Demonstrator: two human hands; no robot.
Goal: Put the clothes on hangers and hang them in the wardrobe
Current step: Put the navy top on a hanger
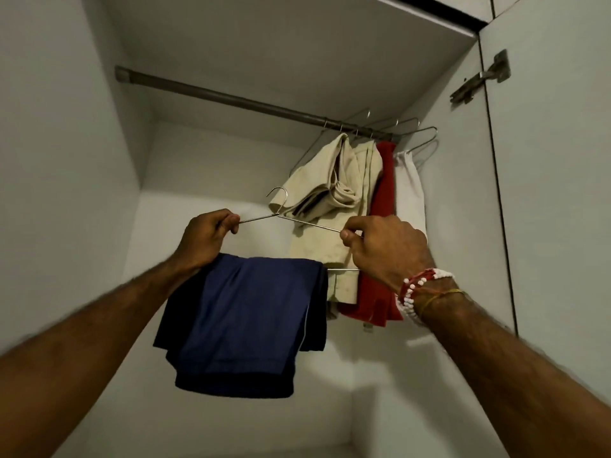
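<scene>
Overhead, rod (pixel 231 97) slants up-left to down-right, well above the hook. L hand (pixel 205 236) and R hand (pixel 386 249) each pinch a shoulder of wire hanger (pixel 309 223), long axis crosswise, hook up. Navy garment (pixel 244 319) is draped on the lower bar. Hung clothes (pixel 334 193) crowd rod's R end. Bare rod to the left is prob. the spot.

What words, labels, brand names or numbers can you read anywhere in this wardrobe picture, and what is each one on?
None: no readable text shows anywhere.
The navy garment draped over the wire hanger shows no tag or print.
The beige clothes, red garment and white garment on the rail are plain too, as is the door hinge.
</scene>
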